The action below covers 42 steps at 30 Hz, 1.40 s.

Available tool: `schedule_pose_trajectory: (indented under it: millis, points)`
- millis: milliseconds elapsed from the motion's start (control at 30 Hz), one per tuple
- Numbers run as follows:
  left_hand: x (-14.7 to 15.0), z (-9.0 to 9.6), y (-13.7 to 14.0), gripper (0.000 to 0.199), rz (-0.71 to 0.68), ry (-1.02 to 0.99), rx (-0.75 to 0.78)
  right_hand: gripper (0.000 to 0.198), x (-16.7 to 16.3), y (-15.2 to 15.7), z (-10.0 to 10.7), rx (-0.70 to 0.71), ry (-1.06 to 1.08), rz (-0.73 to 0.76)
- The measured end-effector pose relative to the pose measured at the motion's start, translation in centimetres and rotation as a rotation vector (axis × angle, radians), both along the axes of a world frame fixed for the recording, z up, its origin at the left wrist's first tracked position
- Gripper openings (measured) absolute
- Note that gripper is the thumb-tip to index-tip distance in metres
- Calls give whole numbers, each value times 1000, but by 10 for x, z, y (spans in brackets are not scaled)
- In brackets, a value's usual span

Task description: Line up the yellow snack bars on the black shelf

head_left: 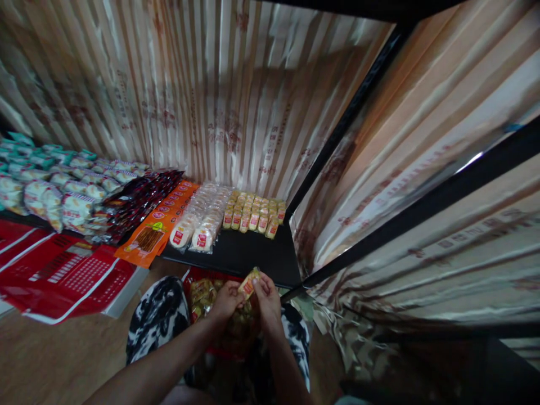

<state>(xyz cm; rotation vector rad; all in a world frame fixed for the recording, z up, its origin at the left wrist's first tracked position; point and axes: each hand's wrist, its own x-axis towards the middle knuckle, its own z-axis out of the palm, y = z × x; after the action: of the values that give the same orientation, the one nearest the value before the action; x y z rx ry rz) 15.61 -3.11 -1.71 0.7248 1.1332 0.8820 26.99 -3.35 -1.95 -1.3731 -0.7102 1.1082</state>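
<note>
Between my two hands is a small yellow snack packet [248, 286] with a red label, held tilted above a red container [236, 275]. My left hand [228, 301] pinches its lower left end. The fingers of my right hand [266, 289] close on its upper right end. Below them, partly hidden by my hands and forearms, the container holds many similar yellow packets [203, 293]. Ahead on the black shelf [261, 259], matching yellow packets [253, 216] stand in close rows near the right corner post.
Left of the rows lie clear-wrapped round white snacks [202, 239], an orange packet [147, 242], dark packets [139, 202] and white-and-green packets [76, 197]. A red bag [76, 275] lies at the left. Black frame bars [379, 225] and pleated curtains [211, 84] bound the back and right.
</note>
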Motion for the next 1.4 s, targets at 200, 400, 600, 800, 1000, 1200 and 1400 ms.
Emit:
schedule_pose_trajectory:
  millis: [200,400,600,800,1000,1200,1400]
  points:
    - [23,13,18,26,17,43,48,63,4,6,-6,58,-16,-93]
    - [45,14,42,23,-47,45,87,62,16,20,2,58,-59,-70]
    - [60,25,76,24,-99,513,239,60,43,50,3,36,-292,-186]
    - [91,41,109,30,-184,498,373,60,68,85,-6,138,-343,-257]
    - [119,58,122,26,-190,566,496,43,87,119,-8,168,-394,-384]
    - [140,59,140,30,-210,548,553,34,100,146,-9,196,-449,-435]
    - [168,51,161,37,-212,656,610,38,117,173,-12,167,-680,-436]
